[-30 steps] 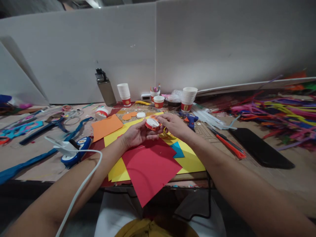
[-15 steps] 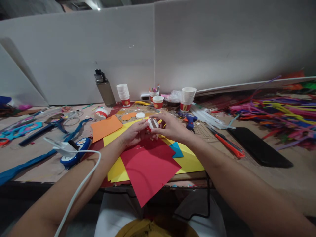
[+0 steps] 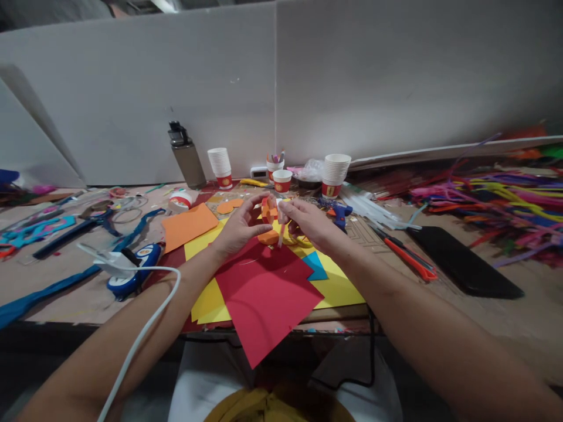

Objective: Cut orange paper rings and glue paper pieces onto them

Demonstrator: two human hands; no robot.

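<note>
Above the red sheet [image 3: 268, 299], my left hand [image 3: 240, 225] has its fingers bent around the left side of a small orange, red and white paper piece [image 3: 270, 211]. My right hand [image 3: 308, 220] pinches the white part at its right side. An orange shape [image 3: 268, 237] shows just below the piece, between the hands. Yellow sheets [image 3: 341, 287] lie beneath the red one, and a blue paper piece [image 3: 316, 266] rests on them to the right. An orange sheet [image 3: 189, 225] is left of my left hand.
Behind stand a bottle [image 3: 188, 158], stacked paper cups [image 3: 220, 167] and another stack [image 3: 336, 176]. To the right are a blue glue gun [image 3: 340, 214], a red cutter [image 3: 409, 258], a black phone [image 3: 461, 261] and pipe cleaners [image 3: 505, 199]. A white cable [image 3: 145, 331] crosses my left forearm.
The held piece has turned, so orange and red parts now face up. My left fingers have spread upward, and my right fingers have closed into a pinch. The white disc behind is no longer visible.
</note>
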